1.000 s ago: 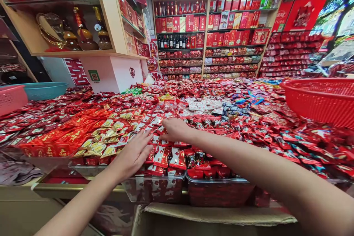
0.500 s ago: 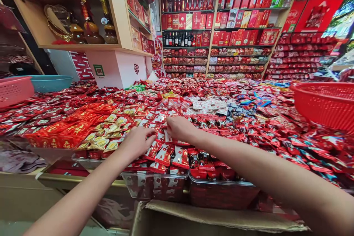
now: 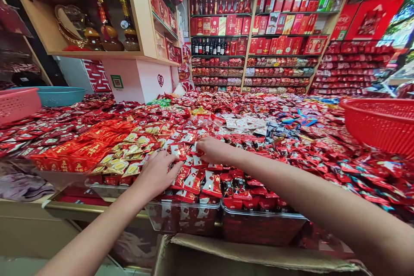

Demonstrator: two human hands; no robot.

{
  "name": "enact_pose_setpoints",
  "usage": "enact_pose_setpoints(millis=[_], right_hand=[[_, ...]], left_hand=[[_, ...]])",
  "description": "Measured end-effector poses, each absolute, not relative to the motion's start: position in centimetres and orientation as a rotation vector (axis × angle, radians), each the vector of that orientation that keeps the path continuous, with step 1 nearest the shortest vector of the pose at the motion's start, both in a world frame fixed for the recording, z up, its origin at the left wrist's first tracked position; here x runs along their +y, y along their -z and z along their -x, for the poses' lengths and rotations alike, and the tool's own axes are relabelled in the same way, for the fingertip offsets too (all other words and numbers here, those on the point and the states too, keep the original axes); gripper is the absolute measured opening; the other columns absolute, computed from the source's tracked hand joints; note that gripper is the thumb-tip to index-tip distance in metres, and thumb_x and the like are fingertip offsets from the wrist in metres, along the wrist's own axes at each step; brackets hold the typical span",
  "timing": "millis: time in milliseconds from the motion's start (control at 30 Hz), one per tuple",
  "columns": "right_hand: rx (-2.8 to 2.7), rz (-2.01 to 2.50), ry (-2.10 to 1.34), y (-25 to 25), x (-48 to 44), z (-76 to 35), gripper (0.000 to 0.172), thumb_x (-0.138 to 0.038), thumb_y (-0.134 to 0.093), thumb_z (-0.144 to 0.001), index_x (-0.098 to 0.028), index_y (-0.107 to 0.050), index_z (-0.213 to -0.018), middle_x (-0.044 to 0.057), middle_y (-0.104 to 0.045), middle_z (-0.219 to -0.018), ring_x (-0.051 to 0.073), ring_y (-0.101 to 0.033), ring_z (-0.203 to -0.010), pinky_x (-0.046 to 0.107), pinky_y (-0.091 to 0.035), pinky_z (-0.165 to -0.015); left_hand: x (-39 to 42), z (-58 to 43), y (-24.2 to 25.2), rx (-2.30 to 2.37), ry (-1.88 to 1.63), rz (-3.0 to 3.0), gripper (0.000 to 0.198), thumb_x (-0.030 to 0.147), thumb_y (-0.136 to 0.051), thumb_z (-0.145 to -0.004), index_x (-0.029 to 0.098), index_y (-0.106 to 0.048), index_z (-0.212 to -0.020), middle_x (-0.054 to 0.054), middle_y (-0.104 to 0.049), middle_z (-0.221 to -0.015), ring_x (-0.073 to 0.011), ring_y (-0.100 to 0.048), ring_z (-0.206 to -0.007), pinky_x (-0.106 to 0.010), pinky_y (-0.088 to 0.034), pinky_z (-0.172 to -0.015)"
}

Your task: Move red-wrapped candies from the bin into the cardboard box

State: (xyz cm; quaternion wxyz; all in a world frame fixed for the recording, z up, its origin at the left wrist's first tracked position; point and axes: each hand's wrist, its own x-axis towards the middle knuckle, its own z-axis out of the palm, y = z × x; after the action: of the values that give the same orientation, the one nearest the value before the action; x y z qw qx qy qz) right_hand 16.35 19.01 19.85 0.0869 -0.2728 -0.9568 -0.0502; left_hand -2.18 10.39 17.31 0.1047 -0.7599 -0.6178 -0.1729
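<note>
My left hand (image 3: 161, 171) reaches over a clear bin (image 3: 181, 215) of small red-and-white candy packets (image 3: 193, 180). Its thumb stands apart from the forefinger, and the fingertips touch one tilted candy packet (image 3: 178, 151). Just to the right, my right hand (image 3: 211, 151) is curled, fingertips pinched at the edge of a red-and-white packet in the same heap; its fingers partly hide what they grip. Gold-and-cream packets (image 3: 118, 167) lie left of my left hand. Dark red packets (image 3: 239, 186) fill the bin below my right forearm.
An open cardboard box (image 3: 252, 252) stands in front of the bins. A red basket (image 3: 378, 123) sits on the heap at right; pink (image 3: 17, 105) and blue (image 3: 61, 96) baskets stand at left. Orange-red packets (image 3: 80, 151) and a cloth (image 3: 24, 186) are at left. Shelves of bottles and boxes (image 3: 223, 26) line the back.
My left hand has spread wider, and a packet now shows at its fingertips. My right hand has shifted slightly right and stays curled. The view has moved a little.
</note>
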Motion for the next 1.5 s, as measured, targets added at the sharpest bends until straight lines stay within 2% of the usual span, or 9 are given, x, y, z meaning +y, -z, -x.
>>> enact_pose_setpoints(millis=[233,433,567,733,900,1067,1200,1367,1500], right_hand=[[-2.826,0.837,0.079,-20.2,19.0,-16.2,0.022,-0.010,-0.053,-0.073,-0.010,-0.061,-0.094,0.011,-0.064,-0.094,0.019,-0.056,-0.090,0.026,-0.042,-0.076],[-2.785,0.902,0.065,-20.2,18.7,-16.9,0.022,-0.012,-0.051,-0.075,-0.013,-0.062,-0.095,0.010,-0.064,-0.097,0.019,-0.058,-0.090,0.025,-0.042,-0.075],[-2.687,1.105,0.081,-20.9,19.9,-17.7,0.026,-0.014,-0.047,-0.079,-0.007,-0.061,-0.099,0.017,-0.064,-0.096,0.024,-0.059,-0.088,0.031,-0.043,-0.071],[-2.792,1.041,-0.009,-21.0,20.5,-17.6,0.037,-0.034,-0.063,-0.072,-0.015,-0.060,-0.103,0.007,-0.066,-0.095,0.017,-0.060,-0.082,0.023,-0.044,-0.066],[-2.843,1.009,0.059,-20.0,20.2,-16.9,0.042,-0.030,-0.068,-0.065,-0.012,-0.057,-0.101,0.010,-0.065,-0.092,0.020,-0.059,-0.083,0.025,-0.043,-0.063],[-2.887,0.948,0.156,-20.2,20.0,-16.6,0.032,-0.024,-0.062,-0.068,-0.011,-0.055,-0.097,0.010,-0.066,-0.085,0.018,-0.059,-0.072,0.024,-0.040,-0.054],[-2.893,0.880,0.291,-20.2,19.7,-16.5,0.016,-0.017,-0.054,-0.073,-0.011,-0.059,-0.087,0.011,-0.066,-0.079,0.020,-0.059,-0.074,0.028,-0.041,-0.060],[-2.766,0.927,0.387,-20.9,19.2,-17.0,0.017,-0.010,-0.043,-0.079,-0.010,-0.059,-0.084,0.013,-0.065,-0.084,0.019,-0.059,-0.074,0.028,-0.040,-0.060],[-2.575,1.016,0.405,-22.0,16.9,-17.5,0.023,-0.015,-0.034,-0.085,-0.008,-0.055,-0.092,0.014,-0.062,-0.083,0.019,-0.058,-0.071,0.029,-0.039,-0.057]], left_hand=[[11.2,2.0,-17.0,-1.781,0.474,2.312,0.044,0.042,-0.033,-0.086,0.017,-0.055,-0.116,-0.015,-0.046,-0.131,-0.0294,-0.037,-0.123,-0.048,-0.029,-0.098],[10.7,1.4,-16.8,-1.815,0.418,2.365,0.047,0.040,-0.028,-0.089,0.017,-0.052,-0.122,-0.017,-0.042,-0.136,-0.0300,-0.033,-0.127,-0.056,-0.023,-0.100],[10.3,-0.1,-17.0,-1.784,0.416,2.376,0.049,0.048,-0.032,-0.086,0.023,-0.049,-0.126,-0.015,-0.038,-0.139,-0.0312,-0.029,-0.129,-0.055,-0.020,-0.101],[11.0,-1.4,-17.3,-1.767,0.424,2.416,0.048,0.048,-0.033,-0.086,0.021,-0.056,-0.118,-0.013,-0.049,-0.131,-0.0357,-0.033,-0.126,-0.060,-0.018,-0.099],[11.6,-1.1,-17.5,-1.780,0.432,2.496,0.040,0.043,-0.034,-0.087,0.025,-0.057,-0.114,-0.008,-0.056,-0.125,-0.0351,-0.031,-0.127,-0.063,-0.016,-0.098],[11.7,-1.1,-17.9,-1.800,0.475,2.562,0.034,0.043,-0.039,-0.084,0.022,-0.060,-0.101,-0.012,-0.061,-0.114,-0.0347,-0.034,-0.125,-0.061,-0.016,-0.099],[12.2,-1.3,-18.2,-1.820,0.623,2.598,0.025,0.040,-0.047,-0.079,0.020,-0.060,-0.087,-0.012,-0.063,-0.103,-0.0334,-0.045,-0.115,-0.059,-0.018,-0.099],[12.5,-1.0,-18.8,-1.977,1.058,2.532,0.024,0.028,-0.048,-0.078,0.020,-0.053,-0.099,-0.011,-0.060,-0.108,-0.0281,-0.051,-0.108,-0.048,-0.029,-0.097],[11.2,-1.2,-19.7,-2.250,1.494,2.416,0.034,0.040,-0.032,-0.086,0.017,-0.040,-0.109,-0.013,-0.064,-0.094,-0.0257,-0.063,-0.086,-0.047,-0.046,-0.079]])
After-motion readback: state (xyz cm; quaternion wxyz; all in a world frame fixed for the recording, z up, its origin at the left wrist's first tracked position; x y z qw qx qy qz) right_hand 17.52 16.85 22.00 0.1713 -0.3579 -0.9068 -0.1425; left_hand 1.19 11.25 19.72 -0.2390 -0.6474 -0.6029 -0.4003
